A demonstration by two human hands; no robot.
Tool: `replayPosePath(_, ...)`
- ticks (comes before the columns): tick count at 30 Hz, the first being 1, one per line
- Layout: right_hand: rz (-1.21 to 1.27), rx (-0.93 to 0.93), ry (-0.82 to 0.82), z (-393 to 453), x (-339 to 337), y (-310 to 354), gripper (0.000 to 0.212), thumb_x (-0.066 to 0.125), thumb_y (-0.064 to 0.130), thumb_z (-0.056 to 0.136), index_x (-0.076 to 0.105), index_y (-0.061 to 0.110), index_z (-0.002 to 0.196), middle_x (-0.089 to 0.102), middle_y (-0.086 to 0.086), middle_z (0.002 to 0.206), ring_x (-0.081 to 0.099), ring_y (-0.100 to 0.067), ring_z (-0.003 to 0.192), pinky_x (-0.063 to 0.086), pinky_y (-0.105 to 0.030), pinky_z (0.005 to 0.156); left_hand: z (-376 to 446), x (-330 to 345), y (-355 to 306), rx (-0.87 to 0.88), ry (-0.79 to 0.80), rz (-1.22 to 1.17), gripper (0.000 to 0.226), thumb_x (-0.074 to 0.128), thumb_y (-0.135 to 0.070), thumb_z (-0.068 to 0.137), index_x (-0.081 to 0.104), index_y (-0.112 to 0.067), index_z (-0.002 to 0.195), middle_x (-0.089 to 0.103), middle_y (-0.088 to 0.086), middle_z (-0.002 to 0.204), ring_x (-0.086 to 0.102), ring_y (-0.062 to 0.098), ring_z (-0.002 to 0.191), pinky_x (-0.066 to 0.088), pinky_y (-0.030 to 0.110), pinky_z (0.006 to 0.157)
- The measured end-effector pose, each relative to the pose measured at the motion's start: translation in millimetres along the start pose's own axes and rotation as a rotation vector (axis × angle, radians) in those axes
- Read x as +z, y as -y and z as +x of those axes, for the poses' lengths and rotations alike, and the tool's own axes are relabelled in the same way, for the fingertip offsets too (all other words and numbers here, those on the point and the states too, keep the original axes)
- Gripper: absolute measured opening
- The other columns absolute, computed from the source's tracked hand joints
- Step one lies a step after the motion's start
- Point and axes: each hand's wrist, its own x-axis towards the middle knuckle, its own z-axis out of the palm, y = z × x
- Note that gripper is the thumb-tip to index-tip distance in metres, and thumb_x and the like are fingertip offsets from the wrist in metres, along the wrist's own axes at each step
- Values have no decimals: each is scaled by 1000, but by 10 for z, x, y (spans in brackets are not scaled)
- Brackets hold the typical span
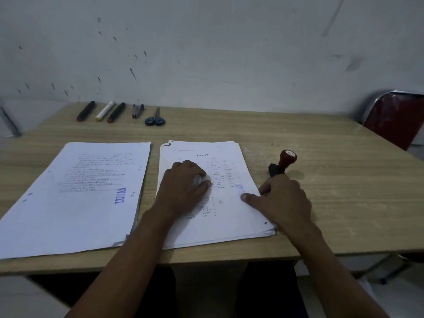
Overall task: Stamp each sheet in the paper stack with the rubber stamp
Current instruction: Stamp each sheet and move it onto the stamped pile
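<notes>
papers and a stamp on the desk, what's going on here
A person is stamping papers at a wooden desk. The right stack has a blue mark on its top sheet, partly covered by the right hand, which lies across the sheet's edge. The left hand rests on that sheet. The rubber stamp lies on the desk just beyond the right hand. The left stack shows a blue stamp mark.
</notes>
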Motion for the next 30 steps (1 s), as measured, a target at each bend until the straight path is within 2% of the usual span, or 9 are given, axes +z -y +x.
replayPosePath(3, 73, 2, -42, -11, -1, 4, 33, 84, 47, 67, 65, 24, 82, 63, 7, 83, 61, -14, 77, 42, -27, 61, -10, -13, -18, 3, 1, 17, 36, 51, -45, 78, 71, -23, 98, 67, -3, 106, 56, 24, 100, 45, 39, 84)
replayPosePath(7, 168, 28, -103, 1, 75, -16, 20, 84, 30, 72, 64, 25, 73, 66, 4, 85, 64, -15, 79, 53, -32, 68, -17, -46, -42, -9, 7, 29, 36, 50, -43, 78, 71, -22, 98, 67, -2, 106, 56, 24, 101, 45, 39, 84)
replayPosePath(10, 209, 50, -92, -15, 63, -30, 24, 84, 34, 72, 64, 23, 80, 66, 2, 89, 63, -16, 80, 46, -28, 67, -26, -59, -56, -16, -2, -2, 36, 51, -42, 78, 72, -20, 97, 68, 0, 104, 57, 24, 100, 46, 40, 84)
replayPosePath(14, 19, 61, -22, -94, 0, 16, 43, 80, 56, 69, 63, 22, 88, 62, 6, 86, 61, -16, 77, 43, -28, 62, -20, -70, -82, -22, 5, -5, 35, 51, -43, 78, 72, -21, 94, 68, 0, 103, 57, 24, 100, 46, 40, 84)
replayPosePath(20, 88, 57, -120, -164, 10, 78, 25, 84, 38, 72, 67, 26, 85, 66, 5, 89, 65, -19, 85, 53, -33, 73, -24, -79, -92, -22, 6, 17, 35, 50, -43, 77, 72, -21, 94, 68, -1, 102, 57, 24, 100, 45, 39, 83)
replayPosePath(23, 154, 46, -144, -170, 54, 65, 14, 78, 29, 79, 65, 27, 78, 67, 6, 88, 64, -17, 82, 54, -34, 72, -26, -88, -94, -17, 8, 14, 38, 50, -45, 77, 72, -21, 96, 69, -1, 104, 57, 23, 101, 45, 39, 84)
replayPosePath(26, 292, 9, -172, -156, 32, 64, 13, 74, 24, 83, 63, 24, 77, 65, 4, 81, 61, -13, 74, 47, -27, 63, -22, -85, -95, -17, -28, -80, 42, 52, -47, 77, 71, -17, 99, 69, 0, 105, 59, 22, 104, 46, 37, 88)
replayPosePath(28, 465, -14, -178, -155, -19, 84, 12, 74, 17, 84, 63, 17, 79, 65, 4, 73, 60, -6, 68, 42, -22, 56, -6, -129, -112, -48, -98, -196, 41, 56, -46, 80, 69, -14, 103, 67, 1, 109, 59, 20, 106, 44, 32, 91)
replayPosePath(30, 622, -36, -198, -163, -69, 104, 10, 73, 12, 85, 63, 14, 81, 66, 8, 66, 62, -3, 63, 41, -15, 53, 21, -233, -138, -95, -226, -289, 38, 65, -37, 84, 66, -11, 111, 65, 3, 116, 58, 19, 109, 44, 34, 95)
